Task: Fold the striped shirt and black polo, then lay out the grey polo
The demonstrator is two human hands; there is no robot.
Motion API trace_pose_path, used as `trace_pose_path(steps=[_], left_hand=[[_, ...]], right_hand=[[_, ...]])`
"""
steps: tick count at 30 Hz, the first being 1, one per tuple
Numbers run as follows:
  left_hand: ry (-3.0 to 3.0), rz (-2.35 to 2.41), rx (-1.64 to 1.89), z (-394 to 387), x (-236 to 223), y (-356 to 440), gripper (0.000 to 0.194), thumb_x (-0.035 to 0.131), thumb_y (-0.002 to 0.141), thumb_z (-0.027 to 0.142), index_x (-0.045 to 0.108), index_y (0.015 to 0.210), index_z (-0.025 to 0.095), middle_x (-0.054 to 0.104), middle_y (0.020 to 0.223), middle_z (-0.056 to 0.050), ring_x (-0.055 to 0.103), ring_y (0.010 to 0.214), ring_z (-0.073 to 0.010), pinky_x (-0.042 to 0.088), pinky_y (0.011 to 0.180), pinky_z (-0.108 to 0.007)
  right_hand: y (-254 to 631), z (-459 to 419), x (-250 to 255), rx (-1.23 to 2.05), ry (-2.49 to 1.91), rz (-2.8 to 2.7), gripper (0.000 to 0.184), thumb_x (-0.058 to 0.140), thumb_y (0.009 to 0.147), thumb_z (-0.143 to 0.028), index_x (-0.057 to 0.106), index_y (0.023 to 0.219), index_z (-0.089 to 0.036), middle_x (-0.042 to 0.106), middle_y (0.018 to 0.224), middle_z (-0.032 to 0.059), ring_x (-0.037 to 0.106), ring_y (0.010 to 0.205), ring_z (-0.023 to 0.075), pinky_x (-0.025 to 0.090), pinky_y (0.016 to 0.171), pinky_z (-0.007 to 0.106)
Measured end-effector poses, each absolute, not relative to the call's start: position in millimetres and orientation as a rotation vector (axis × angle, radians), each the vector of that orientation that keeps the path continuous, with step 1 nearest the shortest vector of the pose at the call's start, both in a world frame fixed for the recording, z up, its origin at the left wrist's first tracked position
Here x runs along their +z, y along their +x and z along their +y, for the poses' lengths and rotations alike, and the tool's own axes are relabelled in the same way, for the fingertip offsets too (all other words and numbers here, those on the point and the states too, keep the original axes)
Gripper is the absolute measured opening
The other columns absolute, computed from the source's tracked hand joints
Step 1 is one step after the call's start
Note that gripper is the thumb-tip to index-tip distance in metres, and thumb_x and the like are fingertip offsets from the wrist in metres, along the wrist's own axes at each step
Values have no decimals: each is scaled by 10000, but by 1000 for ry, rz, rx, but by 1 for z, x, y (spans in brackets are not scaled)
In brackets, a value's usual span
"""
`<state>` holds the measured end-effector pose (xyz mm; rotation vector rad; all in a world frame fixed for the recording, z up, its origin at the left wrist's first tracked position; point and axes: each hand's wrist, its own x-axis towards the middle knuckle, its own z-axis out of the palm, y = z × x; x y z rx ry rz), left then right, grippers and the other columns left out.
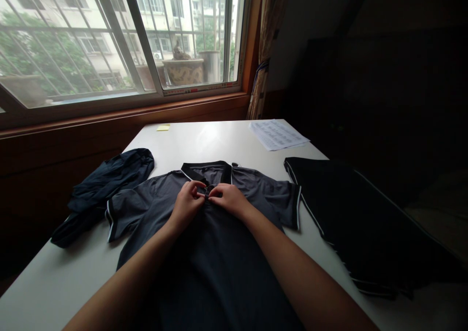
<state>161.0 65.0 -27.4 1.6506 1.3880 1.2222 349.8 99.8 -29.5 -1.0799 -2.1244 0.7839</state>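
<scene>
A dark grey polo shirt (153, 199) lies spread front side up on the table, its black collar (224, 165) at the far end and its short sleeves out to both sides. My left hand (187, 205) pinches the shirt's front placket just below the collar. Right beside it, my right hand (229, 199) grips the same placket with thumb and forefinger. The fingertips nearly meet there. Between them shows a small dark curved bit of the opening; I cannot make out any button.
Crumpled dark blue clothing (109, 180) lies left of the shirt. To the right, a black garment with white piping (351, 214) hangs over the edge of the white table (208, 138). Printed sheets (278, 135) and a yellow sticky note (163, 127) rest near the window.
</scene>
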Motion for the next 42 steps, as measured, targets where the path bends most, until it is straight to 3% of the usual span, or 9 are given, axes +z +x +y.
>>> trace_pose_path(steps=[5, 10, 17, 25, 32, 37, 42], left_hand=[[1574, 1395, 1237, 64, -25, 163, 284, 663, 725, 196, 640, 1008, 204, 646, 864, 6, 690, 726, -141, 513, 694, -250], [1502, 1392, 1230, 62, -19, 165, 311, 694, 711, 227, 634, 1014, 199, 637, 754, 26, 660, 673, -138, 491, 639, -236], [1608, 1390, 1225, 65, -27, 163, 290, 662, 741, 194, 639, 1030, 207, 617, 825, 12, 661, 709, -141, 499, 647, -247], [1845, 1485, 1231, 64, -26, 162, 286, 601, 750, 93, 652, 1003, 215, 473, 833, 35, 604, 679, -110, 508, 662, -252], [1877, 1535, 1215, 65, -23, 159, 189, 619, 793, 141, 665, 965, 203, 564, 938, -7, 638, 752, -128, 530, 733, -277], [1988, 1553, 1109, 64, -22, 157, 100, 623, 845, 214, 669, 934, 216, 606, 953, -19, 644, 820, -164, 528, 781, -308], [2204, 1649, 937, 62, -23, 155, 118, 604, 911, 316, 681, 915, 226, 649, 980, -52, 603, 950, -243, 492, 898, -405]], right_hand=[[350, 103, -29, 828, -1110, -2110, 81, 756, 801, -200, 795, 864, -233, 769, 895, 26, 687, 897, 201, 492, 837, 312], [352, 103, -23, 958, -1126, -2046, 75, 755, 783, -225, 795, 845, -214, 766, 844, 24, 692, 834, 189, 496, 750, 277], [353, 104, -24, 925, -1098, -2071, 68, 746, 765, -203, 792, 815, -211, 751, 816, 11, 671, 828, 184, 475, 756, 277], [353, 104, -25, 875, -1105, -2097, 64, 743, 777, -201, 792, 816, -214, 742, 802, 9, 647, 842, 186, 453, 782, 288], [354, 105, -26, 960, -1084, -1993, 84, 741, 789, -203, 768, 868, -197, 721, 847, 9, 646, 795, 158, 461, 736, 267], [354, 105, -30, 722, -1091, -1915, 120, 682, 806, -128, 730, 893, -196, 651, 840, 0, 599, 757, 142, 466, 715, 258], [356, 106, -35, 382, -1211, -1972, 167, 659, 823, -125, 699, 959, -212, 648, 894, 30, 584, 873, 195, 473, 860, 329]])
